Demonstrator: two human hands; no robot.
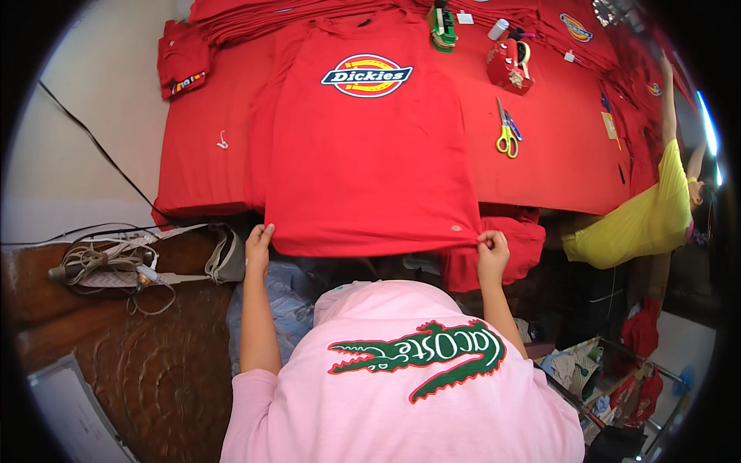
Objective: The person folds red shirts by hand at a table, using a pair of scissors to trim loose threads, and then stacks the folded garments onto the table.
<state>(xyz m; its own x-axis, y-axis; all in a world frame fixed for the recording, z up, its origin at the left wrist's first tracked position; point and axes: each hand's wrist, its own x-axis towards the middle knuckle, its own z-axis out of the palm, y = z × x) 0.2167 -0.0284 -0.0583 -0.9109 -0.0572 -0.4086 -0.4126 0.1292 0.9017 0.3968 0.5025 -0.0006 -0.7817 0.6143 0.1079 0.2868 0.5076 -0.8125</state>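
The single head view looks steeply down and forward from above the person's own pink-shirted chest, near enough that both forearms rise from the lower edge, over a red-covered table (201, 162) running to the top, its fisheye rim bending edges and darkening the corners.

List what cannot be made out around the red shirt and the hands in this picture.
- Left hand, head view: fingertips curl under the red T-shirt hem, so the grip itself is hidden.
- Right hand: pinches the hem corner; cloth covers the fingertips.
- Shirt's underside and what lies beneath: covered by the shirt.
- Small items by the tape dispenser: too small to identify.
- Person in yellow: cut off by the dark fisheye rim.
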